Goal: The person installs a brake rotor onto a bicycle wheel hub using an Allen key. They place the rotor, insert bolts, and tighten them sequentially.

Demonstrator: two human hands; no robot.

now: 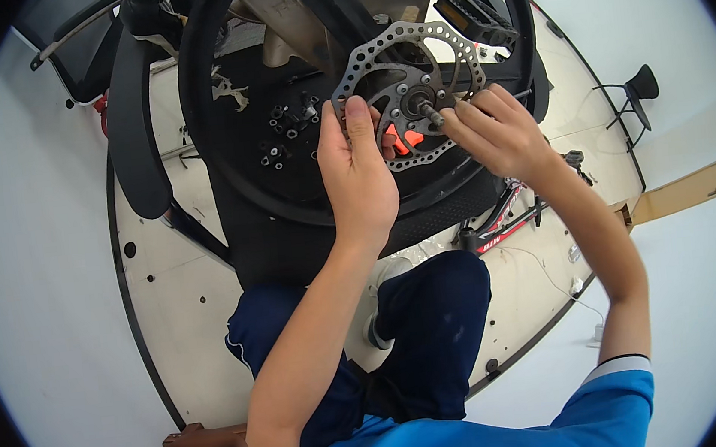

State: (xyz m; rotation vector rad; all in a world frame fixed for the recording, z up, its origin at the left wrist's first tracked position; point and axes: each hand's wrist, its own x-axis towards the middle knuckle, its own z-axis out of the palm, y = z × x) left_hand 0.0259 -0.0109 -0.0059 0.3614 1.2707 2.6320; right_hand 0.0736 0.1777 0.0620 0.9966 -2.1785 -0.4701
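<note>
A black bicycle wheel (222,150) lies in front of me with a silver perforated brake disc (377,62) at its hub. My left hand (355,172) grips the left edge of the disc, thumb on top. My right hand (495,128) pinches the end of the axle (432,115) at the disc's centre with its fingertips. Orange parts (404,140) show through the disc between my hands. Several small black bolts (284,127) lie on the black mat inside the rim.
A black mat (291,247) covers part of a round white platform (186,318). A black mudguard (131,125) stands at left, a pedal (476,18) at top right, a red-and-black bike frame (504,222) at right. My knees (428,320) are below the wheel.
</note>
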